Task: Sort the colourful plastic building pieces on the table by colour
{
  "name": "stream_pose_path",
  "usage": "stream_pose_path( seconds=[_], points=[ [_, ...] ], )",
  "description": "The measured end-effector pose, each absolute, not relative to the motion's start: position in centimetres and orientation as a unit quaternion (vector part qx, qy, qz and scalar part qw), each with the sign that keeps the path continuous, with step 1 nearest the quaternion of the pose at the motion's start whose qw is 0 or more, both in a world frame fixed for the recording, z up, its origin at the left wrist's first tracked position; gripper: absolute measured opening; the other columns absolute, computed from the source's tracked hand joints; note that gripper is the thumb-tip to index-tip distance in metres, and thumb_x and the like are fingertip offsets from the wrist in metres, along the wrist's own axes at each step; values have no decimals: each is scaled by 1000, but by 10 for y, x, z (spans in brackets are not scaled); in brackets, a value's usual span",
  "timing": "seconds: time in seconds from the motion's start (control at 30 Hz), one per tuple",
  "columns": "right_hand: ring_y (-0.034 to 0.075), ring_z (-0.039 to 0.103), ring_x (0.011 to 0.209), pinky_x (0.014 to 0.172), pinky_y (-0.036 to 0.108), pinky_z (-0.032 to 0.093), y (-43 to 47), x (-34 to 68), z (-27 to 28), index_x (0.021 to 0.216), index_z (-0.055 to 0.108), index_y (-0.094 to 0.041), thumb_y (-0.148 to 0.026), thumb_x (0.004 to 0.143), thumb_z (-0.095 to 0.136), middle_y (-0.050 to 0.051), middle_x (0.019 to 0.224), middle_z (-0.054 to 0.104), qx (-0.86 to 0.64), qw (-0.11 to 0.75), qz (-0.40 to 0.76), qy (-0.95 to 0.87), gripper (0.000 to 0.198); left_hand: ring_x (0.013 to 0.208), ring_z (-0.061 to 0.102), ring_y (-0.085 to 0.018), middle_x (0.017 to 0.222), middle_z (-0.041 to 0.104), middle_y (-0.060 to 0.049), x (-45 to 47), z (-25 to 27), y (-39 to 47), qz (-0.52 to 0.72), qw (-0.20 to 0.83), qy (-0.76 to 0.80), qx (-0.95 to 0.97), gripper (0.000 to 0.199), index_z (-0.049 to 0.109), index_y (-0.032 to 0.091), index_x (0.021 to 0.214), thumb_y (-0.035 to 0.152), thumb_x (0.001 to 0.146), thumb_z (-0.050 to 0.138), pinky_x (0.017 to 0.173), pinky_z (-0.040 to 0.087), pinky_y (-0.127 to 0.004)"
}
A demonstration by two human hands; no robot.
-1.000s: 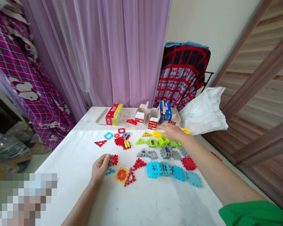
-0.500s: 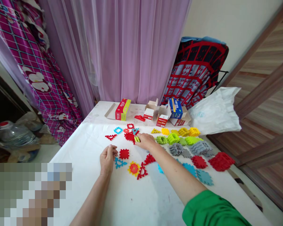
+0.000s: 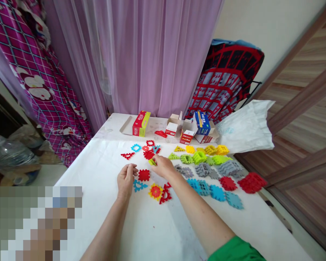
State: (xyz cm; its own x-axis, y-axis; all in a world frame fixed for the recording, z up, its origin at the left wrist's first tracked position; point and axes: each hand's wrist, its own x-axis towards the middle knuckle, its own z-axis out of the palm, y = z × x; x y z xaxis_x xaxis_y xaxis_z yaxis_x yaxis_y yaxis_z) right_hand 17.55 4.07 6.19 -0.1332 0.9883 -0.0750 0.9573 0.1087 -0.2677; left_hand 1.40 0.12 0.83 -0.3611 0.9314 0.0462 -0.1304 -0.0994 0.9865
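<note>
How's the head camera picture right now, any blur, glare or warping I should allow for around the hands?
Head view: soft daylight, no hard glare on the white table; wide-angle warping bends the curtain and door edges; a pixelated block covers the lower left corner; the right hand and left hand look fairly sharp, the green piece small and partly hidden.

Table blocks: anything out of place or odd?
Mostly sorted by colour in rows, but a lone red block pile sits at the far right beside the grey blocks. The small cartons lie open at the back.
</note>
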Motion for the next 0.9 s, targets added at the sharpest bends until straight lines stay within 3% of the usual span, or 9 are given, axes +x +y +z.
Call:
stream_pose_path(
  seconds=[0.13, 0.23, 0.37, 0.47, 0.63, 0.9],
  points=[
    [16, 67, 96, 83, 25, 47, 28, 155, 55, 110, 65, -23, -24, 85, 61, 3, 108, 73, -615, 203, 190, -738, 25, 55, 56, -12, 70, 66, -3, 13, 6, 3, 643, 408, 535, 366, 40, 65, 17, 83, 56, 75, 58, 42, 36, -20],
    [16, 67, 94, 83, 24, 48, 11, 147, 54, 101, 69, -23, -19, 87, 56, 3, 103, 74, -589, 269, 175, -742, 19, 58, 59, -13, 73, 67, -4, 10, 2, 5, 635, 390, 552, 374, 39, 64, 17, 86, 54, 78, 56, 46, 41, -22],
    [16, 68, 88, 79, 25, 49, -29, 156, 47, 89, 72, -25, -18, 87, 55, 2, 93, 75, -533, 293, 156, -778, 18, 79, 67, -19, 87, 72, -6, -2, -6, 11, 601, 304, 595, 438, 33, 64, 19, 94, 46, 80, 53, 68, 52, -30],
    [15, 69, 80, 74, 24, 50, -53, 181, 41, 89, 72, -24, -17, 87, 52, 2, 87, 75, -511, 336, 129, -781, 21, 100, 66, -24, 106, 72, -8, -9, -9, 13, 505, 221, 630, 547, 34, 66, 22, 105, 41, 81, 53, 88, 50, -37],
    [17, 70, 78, 74, 27, 53, -56, 254, 63, 89, 72, -23, -24, 88, 52, 4, 85, 75, -535, 458, 29, -709, 20, 118, 57, -29, 122, 67, -12, 3, 4, 7, 283, 122, 656, 688, 50, 59, 19, 125, 46, 83, 57, 103, 40, -44],
    [17, 67, 63, 65, 29, 53, -25, 345, 105, 90, 74, -19, -36, 82, 60, 4, 81, 75, -581, 605, -22, -545, 23, 120, 54, -35, 125, 63, -15, 24, 34, 19, 82, 65, 716, 690, 49, 64, 20, 117, 53, 82, 57, 95, 42, -48]
  ],
)
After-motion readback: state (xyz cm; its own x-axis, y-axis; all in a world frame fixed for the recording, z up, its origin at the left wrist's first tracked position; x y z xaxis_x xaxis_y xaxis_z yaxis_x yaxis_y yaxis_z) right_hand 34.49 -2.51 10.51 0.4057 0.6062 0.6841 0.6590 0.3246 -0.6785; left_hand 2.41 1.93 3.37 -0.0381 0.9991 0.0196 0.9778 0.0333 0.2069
